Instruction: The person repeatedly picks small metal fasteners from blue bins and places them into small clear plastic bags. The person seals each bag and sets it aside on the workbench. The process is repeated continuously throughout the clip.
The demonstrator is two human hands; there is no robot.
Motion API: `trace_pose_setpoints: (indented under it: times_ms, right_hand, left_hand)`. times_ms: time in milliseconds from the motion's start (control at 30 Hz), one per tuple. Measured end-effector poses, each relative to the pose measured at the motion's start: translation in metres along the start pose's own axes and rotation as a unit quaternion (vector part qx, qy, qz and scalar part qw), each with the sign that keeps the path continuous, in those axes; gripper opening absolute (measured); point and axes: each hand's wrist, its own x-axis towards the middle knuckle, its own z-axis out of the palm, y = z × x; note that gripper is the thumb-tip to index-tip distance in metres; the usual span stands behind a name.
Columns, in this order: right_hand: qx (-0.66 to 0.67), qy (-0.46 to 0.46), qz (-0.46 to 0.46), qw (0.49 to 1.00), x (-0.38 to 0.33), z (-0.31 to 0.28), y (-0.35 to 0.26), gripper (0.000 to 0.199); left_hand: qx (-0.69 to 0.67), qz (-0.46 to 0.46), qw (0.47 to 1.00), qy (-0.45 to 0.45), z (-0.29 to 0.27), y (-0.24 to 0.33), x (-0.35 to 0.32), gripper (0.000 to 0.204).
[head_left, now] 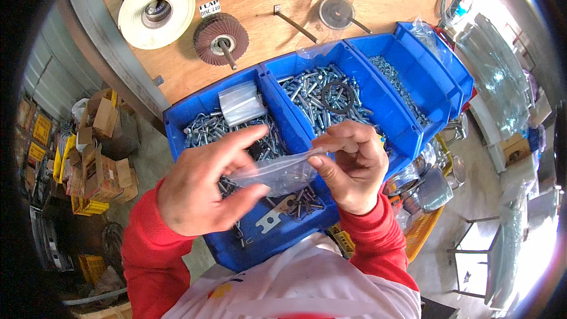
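A small clear plastic zip bag (282,176) is held above the blue bins. Its right corner is pinched between the thumb and fingers of my right hand (351,168). My left hand (201,183) is at the bag's other end, slightly blurred, with thumb and fingers spread apart. Beneath both hands lies the left blue bin (307,227), holding many loose bolts (204,130). A stack of clear plastic bags (242,103) rests on those bolts, and a flat metal wrench (276,215) lies near the bin's front.
The middle bin holds larger bolts (307,97) and a black ring (338,95); smaller hardware (393,80) fills part of the right bin. Behind, a wooden board (171,71) carries abrasive discs (221,38) and protruding rods (295,23). Cardboard boxes (97,171) stand at left.
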Motion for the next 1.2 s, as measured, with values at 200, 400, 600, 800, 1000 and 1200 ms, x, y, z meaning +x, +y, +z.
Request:
trace_pose_setpoints:
  times_ms: [200, 400, 600, 800, 1000, 1200]
  right_hand:
    - [-0.016, -0.015, -0.057, 0.998, 0.003, -0.002, -0.011, 0.044]
    - [0.055, -0.062, 0.091, 0.992, -0.016, -0.021, 0.001, 0.009]
    - [0.134, 0.006, 0.092, 0.987, -0.048, -0.012, 0.021, 0.006]
    - [0.052, 0.028, 0.046, 0.997, -0.053, -0.009, 0.022, 0.004]
    - [0.035, -0.003, 0.053, 0.998, -0.047, -0.012, 0.020, 0.006]
    - [0.010, 0.034, 0.032, 0.999, -0.045, -0.020, 0.017, 0.005]
  left_hand:
    - [0.050, 0.113, 0.992, 0.016, 0.031, -0.002, 0.026, 0.011]
    - [0.056, 0.125, 0.990, -0.045, 0.044, 0.001, 0.036, 0.008]
    - [0.055, 0.104, 0.990, -0.076, 0.051, -0.005, 0.029, 0.009]
    - [0.045, 0.100, 0.991, -0.080, 0.057, -0.010, 0.026, 0.009]
    - [0.038, 0.103, 0.990, -0.086, 0.058, -0.011, 0.030, 0.009]
    - [0.065, 0.103, 0.988, -0.094, 0.054, -0.013, 0.026, 0.011]
